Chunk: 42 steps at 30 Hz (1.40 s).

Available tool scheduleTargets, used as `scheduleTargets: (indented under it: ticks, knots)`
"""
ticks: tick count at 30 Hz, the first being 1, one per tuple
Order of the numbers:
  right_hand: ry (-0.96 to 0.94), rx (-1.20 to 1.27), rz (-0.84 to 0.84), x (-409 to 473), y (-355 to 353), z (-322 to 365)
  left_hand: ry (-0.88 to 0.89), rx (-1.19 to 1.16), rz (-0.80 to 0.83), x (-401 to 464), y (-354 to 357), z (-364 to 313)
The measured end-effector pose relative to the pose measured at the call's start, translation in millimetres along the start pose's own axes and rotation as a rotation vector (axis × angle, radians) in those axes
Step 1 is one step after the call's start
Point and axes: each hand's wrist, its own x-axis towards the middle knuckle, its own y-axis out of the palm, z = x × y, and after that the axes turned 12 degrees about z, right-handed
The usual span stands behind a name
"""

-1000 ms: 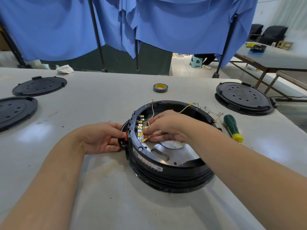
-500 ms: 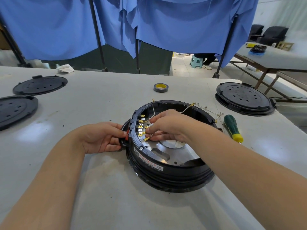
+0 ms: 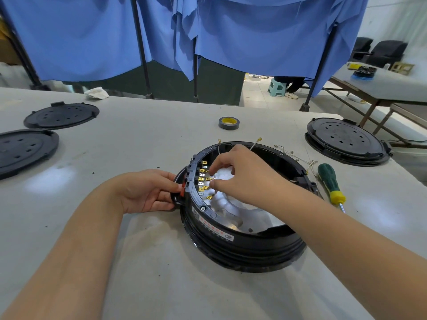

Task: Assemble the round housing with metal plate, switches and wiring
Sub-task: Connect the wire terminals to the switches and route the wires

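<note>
A black round housing [image 3: 249, 245] lies on the table in front of me, with a shiny metal plate [image 3: 254, 218] in its bottom. A row of switches [image 3: 191, 179] with brass terminals [image 3: 203, 179] lines its left inner wall. My left hand [image 3: 150, 192] grips the housing's outer left edge at the switch block, thumb by a red switch button. My right hand [image 3: 242, 174] reaches inside and pinches a thin wire connector [image 3: 211, 180] at the terminals. Loose wire ends [image 3: 258, 140] stick up behind it.
A green and yellow screwdriver [image 3: 330, 183] lies right of the housing beside loose wires [image 3: 298, 158]. A tape roll [image 3: 228, 123] sits behind it. Black round lids lie at the left [image 3: 60, 115], far left [image 3: 23, 151] and right [image 3: 346, 140]. Blue curtains hang behind.
My right hand has lifted slightly and shifted its fingertips along the terminal row. My left hand stays at the housing's edge.
</note>
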Motion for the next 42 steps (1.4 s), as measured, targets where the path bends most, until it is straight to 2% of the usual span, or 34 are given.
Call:
scheduleTargets:
  ticks: [5, 16, 42]
  knots:
    - [-0.028, -0.030, 0.055, -1, 3, 3, -0.004, 0.006, 0.009, -1, 1, 0]
    - [-0.032, -0.006, 0.050, 4, 11, 0, -0.007, 0.000, -0.007, -1, 2, -1]
    - [0.014, -0.152, 0.010, 0, 14, 9, 0.000, 0.009, 0.012, -1, 1, 0]
